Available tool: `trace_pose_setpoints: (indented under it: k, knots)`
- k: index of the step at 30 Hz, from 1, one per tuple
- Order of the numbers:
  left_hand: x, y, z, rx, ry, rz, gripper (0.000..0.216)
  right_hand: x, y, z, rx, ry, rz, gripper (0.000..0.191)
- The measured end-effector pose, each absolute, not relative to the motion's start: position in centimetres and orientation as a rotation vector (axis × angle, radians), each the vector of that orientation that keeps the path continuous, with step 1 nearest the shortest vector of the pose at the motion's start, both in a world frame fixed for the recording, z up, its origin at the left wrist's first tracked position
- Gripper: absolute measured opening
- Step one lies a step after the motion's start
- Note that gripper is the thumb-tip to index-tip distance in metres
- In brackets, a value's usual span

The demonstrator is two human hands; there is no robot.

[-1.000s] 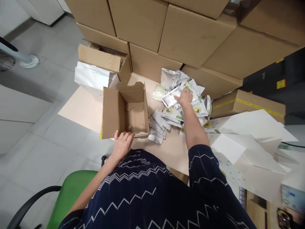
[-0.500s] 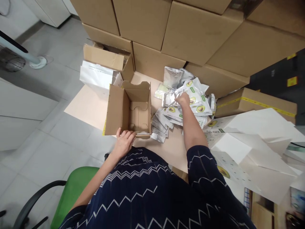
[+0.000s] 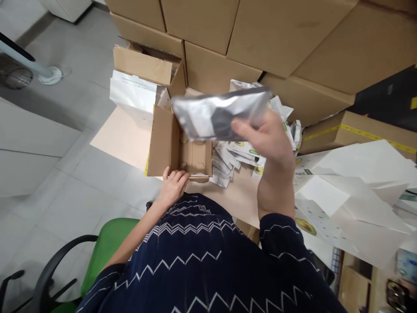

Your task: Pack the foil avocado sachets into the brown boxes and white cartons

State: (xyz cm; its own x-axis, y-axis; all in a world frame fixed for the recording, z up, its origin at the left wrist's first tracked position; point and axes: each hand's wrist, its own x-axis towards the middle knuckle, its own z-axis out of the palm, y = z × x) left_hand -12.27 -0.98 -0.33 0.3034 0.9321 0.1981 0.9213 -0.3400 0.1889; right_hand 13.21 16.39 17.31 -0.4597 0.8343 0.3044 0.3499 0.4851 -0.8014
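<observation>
My right hand (image 3: pixel 269 139) is raised and pinches a silver foil pouch (image 3: pixel 218 114), held flat above the open small cardboard box (image 3: pixel 163 143) and blurred by motion. My left hand (image 3: pixel 174 184) grips the box's near rim, fingers curled over its edge. The box stands on a beige table (image 3: pixel 120 139); only its cardboard floor shows. To the right of the box lies a pile of foil pouches (image 3: pixel 237 154), some with avocado labels, partly hidden behind my right hand.
Large brown cartons (image 3: pixel 260 39) are stacked along the table's far side. An open carton with white bags (image 3: pixel 137 93) sits at the back left. White folded boxes (image 3: pixel 352 182) lie on the right. A green chair (image 3: pixel 100 256) is under me, grey floor to the left.
My right hand has closed on a silver pouch in the pile, lifted it up and carried it left over the open box. The left hand has stayed on the box rim.
</observation>
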Motion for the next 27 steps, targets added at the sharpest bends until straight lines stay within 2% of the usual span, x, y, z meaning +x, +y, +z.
trace_pose_setpoints:
  k: [3, 7, 10, 14, 21, 27]
  knots:
    - [-12.2, -1.0, -0.2, 2.505, 1.794, 0.443, 0.026, 8.7, 14.8, 16.7, -0.997, -2.525, 0.918, 0.02]
    - [-12.2, -1.1, -0.3, 2.518, 1.791, 0.485, 0.027, 3.4, 14.7, 12.8, -0.971, -3.092, 0.854, 0.024]
    - [-12.3, -1.2, -0.3, 2.529, 1.781, 0.486, 0.028, 1.0, 15.0, 10.9, -0.887, -3.341, 1.037, 0.027]
    - [-12.2, -1.1, -0.3, 2.522, 1.775, 0.501, 0.027, -1.0, 15.1, 10.3, -0.73, -3.539, 1.192, 0.031]
    - [-12.0, -1.0, -0.1, 2.485, 1.779, 0.469, 0.03, -2.0, 14.6, 9.4, -0.513, -3.795, 1.064, 0.033]
    - [-12.0, -1.0, -0.2, 2.366, 1.81, 0.502, 0.033, -1.3, 14.7, 9.7, -0.594, -3.766, 1.017, 0.027]
